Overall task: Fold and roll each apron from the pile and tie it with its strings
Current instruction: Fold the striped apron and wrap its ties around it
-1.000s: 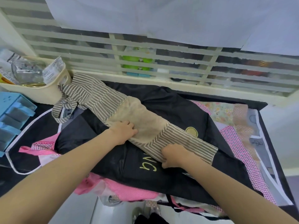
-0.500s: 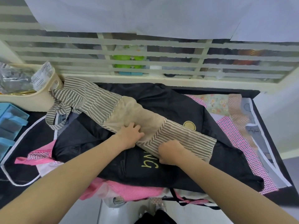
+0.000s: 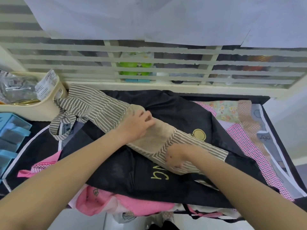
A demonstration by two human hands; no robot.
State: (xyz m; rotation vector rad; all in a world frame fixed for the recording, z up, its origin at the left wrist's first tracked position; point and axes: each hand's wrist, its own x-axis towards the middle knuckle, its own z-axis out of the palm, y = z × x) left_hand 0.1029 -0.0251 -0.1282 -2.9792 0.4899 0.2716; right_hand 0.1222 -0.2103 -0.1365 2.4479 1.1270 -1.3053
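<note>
Both hands (image 3: pixel 137 126) (image 3: pixel 177 156) flat on striped apron (image 3: pixel 99 107)

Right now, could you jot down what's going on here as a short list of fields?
being folded: striped apron, laid as a long strip
underneath: black apron on a pile
left hand: flat on the beige patch
right hand: pressing the striped end
strings: loose, untied
left side: cream basket, blue drawers

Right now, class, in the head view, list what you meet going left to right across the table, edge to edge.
Blue plastic drawer unit → cream plastic basket → grey-and-white striped apron strings → left hand → right hand → gold round logo on the black apron → pink checked patchwork apron.
</note>
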